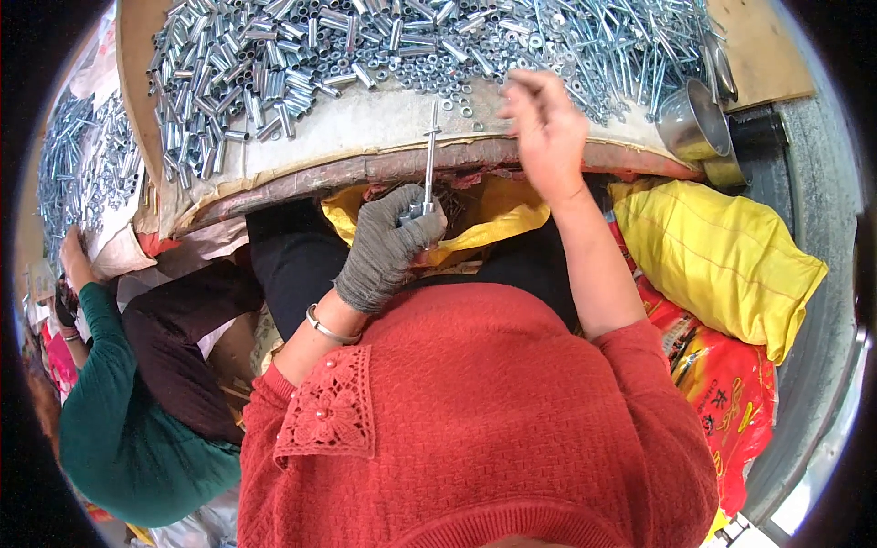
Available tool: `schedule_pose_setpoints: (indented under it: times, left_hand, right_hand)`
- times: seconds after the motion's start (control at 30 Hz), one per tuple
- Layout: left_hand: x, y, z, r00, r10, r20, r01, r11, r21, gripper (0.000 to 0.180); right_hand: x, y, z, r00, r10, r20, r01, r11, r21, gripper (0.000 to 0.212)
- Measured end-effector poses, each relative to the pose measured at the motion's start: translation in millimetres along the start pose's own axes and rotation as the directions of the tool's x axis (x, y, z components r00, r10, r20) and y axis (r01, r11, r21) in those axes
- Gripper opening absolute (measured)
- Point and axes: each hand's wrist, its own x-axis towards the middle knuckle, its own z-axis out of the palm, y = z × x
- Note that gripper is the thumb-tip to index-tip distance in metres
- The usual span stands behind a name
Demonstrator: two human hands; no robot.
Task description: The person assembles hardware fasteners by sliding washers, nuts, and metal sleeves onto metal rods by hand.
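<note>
In a grey knitted glove, my left hand (379,247) is closed around a long thin bolt (429,169) that stands up from the fist. A small washer (432,132) sits around the bolt near its upper end. More shiny metal shows between the gloved fingers, but I cannot make out how many pieces. My bare right hand (548,128) is raised over the near edge of the bench, its fingers apart and slightly blurred, with nothing visible in them. Beside it lie loose nuts (438,71) and flat washers (539,38).
Metal sleeves (265,68) cover the bench's left part, long bolts (630,50) the right. A metal cup (692,123) stands at the right edge. An open yellow bag (493,231) lies at my lap; a yellow sack (713,256) sits right. A green-sleeved co-worker (119,411) works at left.
</note>
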Motion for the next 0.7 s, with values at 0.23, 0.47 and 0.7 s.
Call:
schedule_pose_setpoints:
  times: [0.23, 0.47, 0.7]
  left_hand:
    - [0, 0, -6, 1.0, -0.015, -0.018, 0.015, 0.999, -0.029, 0.018]
    - [0, -3, -9, 0.999, 0.02, -0.028, -0.02, 1.0, -0.003, 0.019]
    - [-1, -7, -14, 0.999, 0.008, -0.038, -0.006, 0.999, 0.051, 0.021]
  right_hand:
    - [37, 18, 12, 0.973, -0.108, 0.204, 0.161, 0.952, -0.261, 0.016]
    - [40, 8, 39, 0.954, 0.121, 0.273, 0.113, 0.7, -0.705, 0.023]
    - [53, 1, 42, 0.925, 0.178, 0.335, 0.143, 0.655, -0.742, 0.023]
